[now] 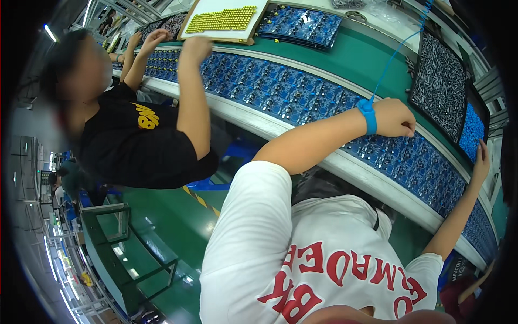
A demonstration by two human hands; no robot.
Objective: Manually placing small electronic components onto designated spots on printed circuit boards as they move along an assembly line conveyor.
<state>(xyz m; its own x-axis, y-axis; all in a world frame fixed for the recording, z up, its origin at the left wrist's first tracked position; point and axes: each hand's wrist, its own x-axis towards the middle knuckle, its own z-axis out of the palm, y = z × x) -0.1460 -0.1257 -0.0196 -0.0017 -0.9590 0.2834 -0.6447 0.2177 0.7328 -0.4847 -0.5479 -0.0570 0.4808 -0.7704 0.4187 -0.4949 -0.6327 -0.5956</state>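
My left hand [394,118], with a blue wrist strap [367,115] and a thin blue cord, hovers over the row of blue circuit boards [302,97] on the line. Its fingers are curled together, and anything between them is too small to make out. Further right, my right hand [482,157] is at the lower edge of the small blue parts [472,127] heaped in a black tray. The fingertips there look pinched together; what they hold, if anything, is hidden. Dark cylindrical components [440,81] fill the larger part beside the blue ones.
A co-worker in a black shirt [145,140] works at the boards to my left. Beyond the line lie a stack of blue boards [299,26] and a white panel with rows of yellow parts [222,20]. A pale rail [253,116] edges the line on my side.
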